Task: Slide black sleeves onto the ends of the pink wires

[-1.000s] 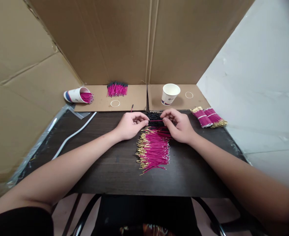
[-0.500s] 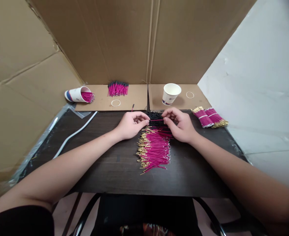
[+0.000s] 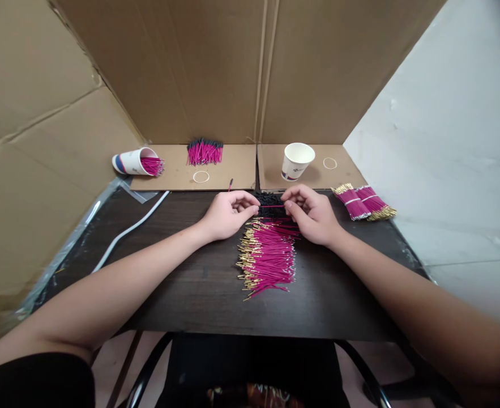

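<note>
A thin magenta wire (image 3: 272,206) is stretched level between my two hands. My left hand (image 3: 231,214) pinches it near its left end, with the tip hidden by the fingers. At the other end, my right hand (image 3: 310,213) pinches it between thumb and fingertips. Beneath and behind the wire lies a heap of small black sleeves (image 3: 269,198). Nearer to me, a pile of loose magenta wires (image 3: 273,255) is spread on the dark table, gold tips to the left and silvery ends to the right.
A tipped paper cup (image 3: 128,162) holds magenta wires at the left. Black-ended wires (image 3: 205,153) lie on cardboard at the back. An upright paper cup (image 3: 297,161) and rubber bands (image 3: 329,164) sit there too. Banded wire bundles (image 3: 362,202) lie right; a white cable (image 3: 131,229) crosses the left.
</note>
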`<state>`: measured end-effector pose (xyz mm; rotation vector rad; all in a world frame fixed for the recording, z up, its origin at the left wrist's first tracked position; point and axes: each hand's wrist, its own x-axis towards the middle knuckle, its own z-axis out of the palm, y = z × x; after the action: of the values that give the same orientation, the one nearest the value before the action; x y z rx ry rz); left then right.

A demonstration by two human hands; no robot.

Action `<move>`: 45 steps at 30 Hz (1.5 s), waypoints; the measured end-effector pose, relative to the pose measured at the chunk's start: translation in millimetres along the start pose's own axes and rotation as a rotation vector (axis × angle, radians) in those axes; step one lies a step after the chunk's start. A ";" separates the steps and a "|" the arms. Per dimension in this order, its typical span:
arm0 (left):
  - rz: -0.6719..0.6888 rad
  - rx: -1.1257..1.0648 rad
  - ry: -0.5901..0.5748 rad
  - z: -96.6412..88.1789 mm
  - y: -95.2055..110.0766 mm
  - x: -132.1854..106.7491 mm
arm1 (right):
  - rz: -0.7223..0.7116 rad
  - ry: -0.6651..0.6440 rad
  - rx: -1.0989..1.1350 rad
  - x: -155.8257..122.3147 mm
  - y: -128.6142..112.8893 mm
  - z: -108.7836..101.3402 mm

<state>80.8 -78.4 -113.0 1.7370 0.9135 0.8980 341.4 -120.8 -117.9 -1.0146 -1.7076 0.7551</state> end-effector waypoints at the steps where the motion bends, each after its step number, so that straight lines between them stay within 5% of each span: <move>1: -0.001 -0.002 0.001 0.1 0.1 0.2 | 0.000 0.000 0.000 0.1 -0.1 0.0; 45: -0.044 -0.006 -0.006 0.1 3.6 0.5 | -0.050 0.008 -0.084 -1.8 -0.2 -1.5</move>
<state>81.7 -79.0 -109.5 1.7071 0.9410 0.8653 343.0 -122.4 -118.0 -1.0271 -1.7640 0.6513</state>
